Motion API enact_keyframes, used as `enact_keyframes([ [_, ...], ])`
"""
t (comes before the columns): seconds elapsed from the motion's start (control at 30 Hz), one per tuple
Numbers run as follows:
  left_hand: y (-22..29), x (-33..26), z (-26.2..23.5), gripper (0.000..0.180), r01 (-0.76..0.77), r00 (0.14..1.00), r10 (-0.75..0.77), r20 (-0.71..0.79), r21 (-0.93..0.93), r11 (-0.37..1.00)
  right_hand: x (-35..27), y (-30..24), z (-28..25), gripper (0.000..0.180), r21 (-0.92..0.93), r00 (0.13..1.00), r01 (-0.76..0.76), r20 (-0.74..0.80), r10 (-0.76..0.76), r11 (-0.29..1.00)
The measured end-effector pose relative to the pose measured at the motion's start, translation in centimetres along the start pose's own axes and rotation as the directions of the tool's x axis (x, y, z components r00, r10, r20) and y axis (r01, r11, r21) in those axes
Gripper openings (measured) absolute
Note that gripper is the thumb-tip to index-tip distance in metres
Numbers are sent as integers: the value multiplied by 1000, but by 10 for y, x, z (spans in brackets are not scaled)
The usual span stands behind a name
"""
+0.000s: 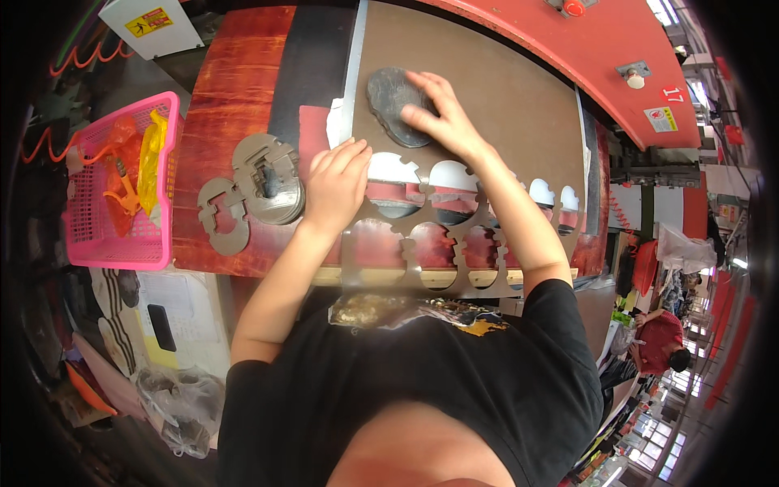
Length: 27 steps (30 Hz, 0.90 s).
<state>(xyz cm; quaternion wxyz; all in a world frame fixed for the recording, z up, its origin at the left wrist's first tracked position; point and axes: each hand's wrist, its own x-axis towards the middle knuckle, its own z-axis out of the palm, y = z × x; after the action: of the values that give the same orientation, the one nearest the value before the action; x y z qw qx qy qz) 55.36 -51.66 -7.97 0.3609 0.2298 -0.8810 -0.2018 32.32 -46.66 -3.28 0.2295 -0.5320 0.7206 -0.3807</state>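
On a large brown sheet (487, 61) lies a dark oval cutting die (395, 101) with a scuffed top. My right hand (442, 118) grips its right side, thumb over the top and fingers at the far edge. My left hand (339, 180) rests flat at the sheet's left edge, fingers extended and close together, holding nothing. The near part of the sheet is a web of rounded, notched holes (434, 243). Left of my left hand sits a stack of grey notched cut pieces (272, 183), with one more flat cut piece (223, 217) beside it.
A pink basket (166, 203) with orange and yellow items stands at the left. Across the far side runs a red machine beam (641, 57) with a red button (574, 7). A phone (161, 327) lies on papers at lower left. Another person (661, 341) is far right.
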Motion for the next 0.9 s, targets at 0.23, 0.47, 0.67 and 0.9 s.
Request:
enact_keyframes([
  [0.23,-1,3,-2,22,-6,1000,5,-12,-12,1000,-17,12,19,81,-270,949,262,-102,-298,927],
  [0.47,-2,4,5,23,-26,999,26,-37,8,1000,-10,9,21,78,-215,959,223,-125,-253,951],
  [0.67,-17,31,20,23,-54,997,56,-57,23,998,20,20,14,82,-278,964,196,-120,-236,940],
  [0.9,-29,105,18,32,-10,992,10,-124,0,1000,21,46,-23,72,-115,900,293,-303,-314,949],
])
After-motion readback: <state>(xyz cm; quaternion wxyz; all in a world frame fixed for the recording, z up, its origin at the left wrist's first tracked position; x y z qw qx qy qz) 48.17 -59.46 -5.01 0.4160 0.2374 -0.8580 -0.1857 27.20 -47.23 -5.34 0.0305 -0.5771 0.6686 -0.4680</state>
